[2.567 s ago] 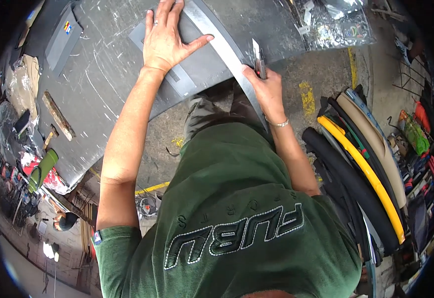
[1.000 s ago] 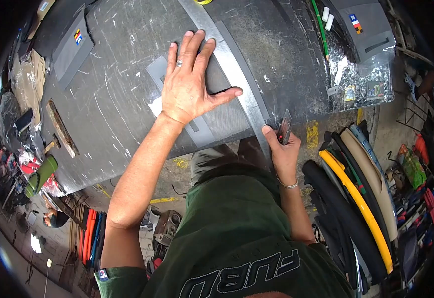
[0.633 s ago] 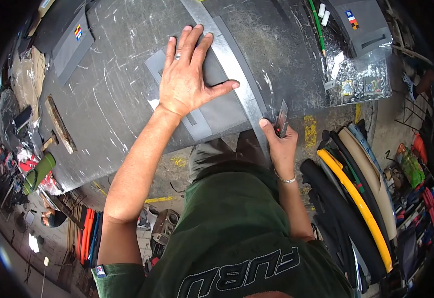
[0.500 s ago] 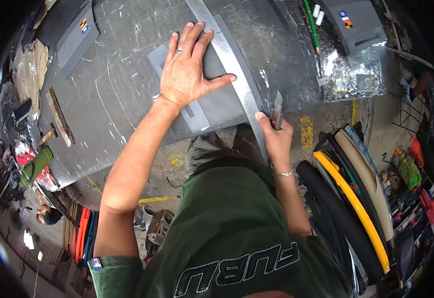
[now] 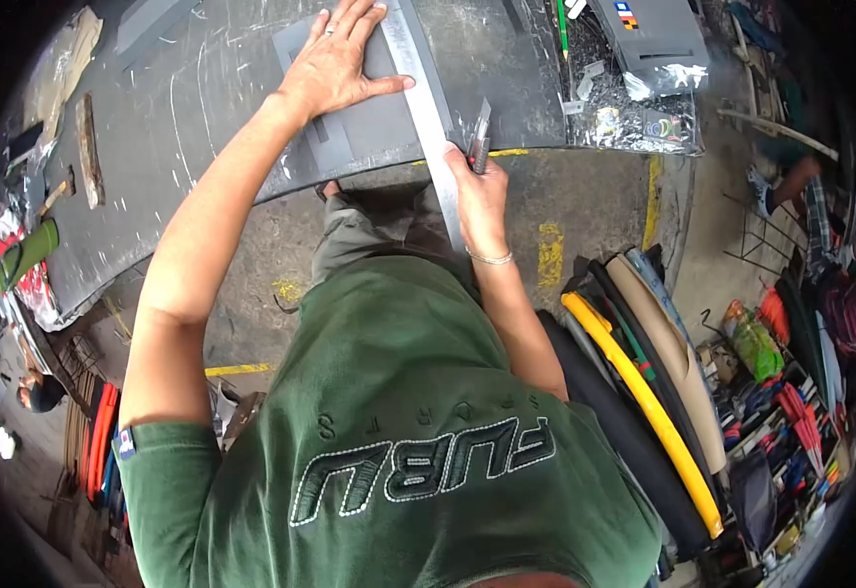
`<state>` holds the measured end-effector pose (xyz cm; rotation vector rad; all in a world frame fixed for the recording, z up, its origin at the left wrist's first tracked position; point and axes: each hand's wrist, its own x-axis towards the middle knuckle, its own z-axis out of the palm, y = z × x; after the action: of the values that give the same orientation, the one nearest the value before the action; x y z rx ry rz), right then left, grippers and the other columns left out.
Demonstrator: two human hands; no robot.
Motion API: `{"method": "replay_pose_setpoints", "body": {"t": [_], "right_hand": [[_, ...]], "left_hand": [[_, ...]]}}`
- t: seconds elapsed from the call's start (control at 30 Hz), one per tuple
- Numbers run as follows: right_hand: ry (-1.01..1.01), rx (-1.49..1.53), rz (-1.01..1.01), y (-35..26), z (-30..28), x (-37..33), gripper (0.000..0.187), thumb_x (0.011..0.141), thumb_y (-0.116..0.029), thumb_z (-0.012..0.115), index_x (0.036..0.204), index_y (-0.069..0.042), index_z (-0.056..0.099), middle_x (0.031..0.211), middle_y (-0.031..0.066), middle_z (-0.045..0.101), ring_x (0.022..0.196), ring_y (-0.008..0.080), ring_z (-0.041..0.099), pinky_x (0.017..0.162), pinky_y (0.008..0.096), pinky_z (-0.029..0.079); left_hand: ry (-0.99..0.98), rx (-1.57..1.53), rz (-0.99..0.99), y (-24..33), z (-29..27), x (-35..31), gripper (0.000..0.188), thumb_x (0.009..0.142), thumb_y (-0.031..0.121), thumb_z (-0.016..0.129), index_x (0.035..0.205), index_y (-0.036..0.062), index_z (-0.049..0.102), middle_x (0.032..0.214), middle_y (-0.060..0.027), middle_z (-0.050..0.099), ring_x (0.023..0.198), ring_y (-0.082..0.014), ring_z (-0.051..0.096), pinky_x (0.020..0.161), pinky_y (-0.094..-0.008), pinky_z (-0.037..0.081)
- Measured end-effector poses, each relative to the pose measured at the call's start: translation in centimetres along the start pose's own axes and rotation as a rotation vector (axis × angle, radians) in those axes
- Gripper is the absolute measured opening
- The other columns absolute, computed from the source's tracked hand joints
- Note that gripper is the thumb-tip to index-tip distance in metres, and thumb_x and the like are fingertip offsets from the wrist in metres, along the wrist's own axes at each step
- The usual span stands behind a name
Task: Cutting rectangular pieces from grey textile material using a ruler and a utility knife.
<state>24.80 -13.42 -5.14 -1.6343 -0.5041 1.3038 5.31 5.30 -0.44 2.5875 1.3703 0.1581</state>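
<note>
My left hand lies spread over a grey sheet on the worktable, its thumb reaching onto a long metal ruler. The ruler runs over the sheet and past the table's near edge toward my body. My right hand is closed around a utility knife, blade pointing away from me. That thumb rests against the ruler's near part, just off the table edge. A lighter grey strip with a cutout lies partly under my left hand.
The dark, scratched worktable holds a grey piece with a coloured patch, a green pencil and a wooden stick. A hammer lies at the left. Rolls of material, one yellow, stand at right. Another person's leg shows far right.
The whole view has shifted, so the table and hands appear higher and further left. Both hands keep much the same places on the ruler and sheet, with the knife still in the right.
</note>
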Motion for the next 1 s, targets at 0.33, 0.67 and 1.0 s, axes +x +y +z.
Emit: {"method": "replay_pose_setpoints", "body": {"t": [0.33,0.67,1.0], "right_hand": [[-0.043,0.050,0.034,0.5,-0.5,0.5,0.016,0.095,-0.017,0.076,0.095,-0.001,0.073,0.086,-0.0051,0.065,0.075,0.0042,0.053,0.067,0.0239,0.044],[-0.043,0.054,0.051,0.5,-0.5,0.4,0.019,0.094,-0.016,0.076,0.103,0.000,0.073,0.090,-0.0036,0.067,0.078,0.0052,0.056,0.070,0.0245,0.046],[0.016,0.082,-0.037,0.2,0.0,0.0,0.020,0.092,-0.017,0.076,0.081,-0.002,0.068,0.073,-0.0067,0.059,0.066,0.0052,0.047,0.060,0.0269,0.041]], "left_hand": [[0.020,-0.047,0.008,0.0,0.6,-0.1,0.126,0.067,0.074,0.080,0.154,-0.0060,0.035,0.162,-0.0274,0.031,0.154,-0.0453,0.023,0.126,-0.0586,0.018],[0.034,-0.067,0.019,-0.5,1.1,-0.2,0.125,0.066,0.073,0.081,0.153,-0.0055,0.036,0.162,-0.0275,0.031,0.154,-0.0449,0.023,0.126,-0.0578,0.018],[0.021,-0.065,0.010,-0.2,1.1,0.0,0.125,0.067,0.072,0.081,0.153,-0.0054,0.036,0.160,-0.0279,0.033,0.154,-0.0451,0.024,0.126,-0.0578,0.018]]}}
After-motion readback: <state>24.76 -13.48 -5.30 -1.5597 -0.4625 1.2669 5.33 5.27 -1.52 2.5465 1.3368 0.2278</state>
